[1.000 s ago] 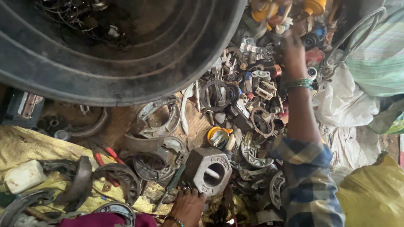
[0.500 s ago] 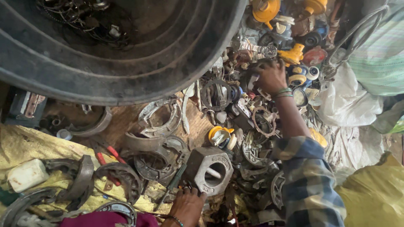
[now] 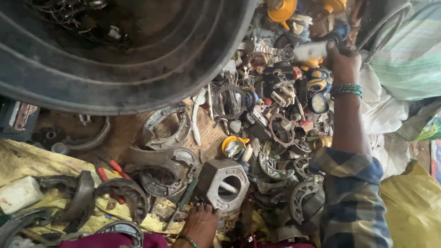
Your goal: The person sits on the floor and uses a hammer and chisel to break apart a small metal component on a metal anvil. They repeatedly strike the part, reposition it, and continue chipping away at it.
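Note:
My right hand [image 3: 343, 64], with green bangles on the wrist and a plaid sleeve behind it, is raised over the far right of a heap of scrap metal parts [image 3: 275, 119]. It grips a pale, blurred cylindrical part [image 3: 311, 51]. My left hand [image 3: 200, 224] rests low at the bottom centre, fingers spread on the ground. Its fingertips lie against the near edge of a grey hexagonal metal housing [image 3: 223, 184] and hold nothing.
A big black tub [image 3: 138, 78] with wires inside fills the upper left. Curved brake shoes [image 3: 82, 197] and red-handled pliers [image 3: 110, 172] lie on yellow sacking [image 3: 32, 160]. A white block [image 3: 18, 194] sits at far left. Pale and yellow sacks [image 3: 413, 202] line the right.
My right hand dipped into the scrap heap, then rose to the upper right holding the pale cylindrical part. My left hand stayed by the hexagonal housing.

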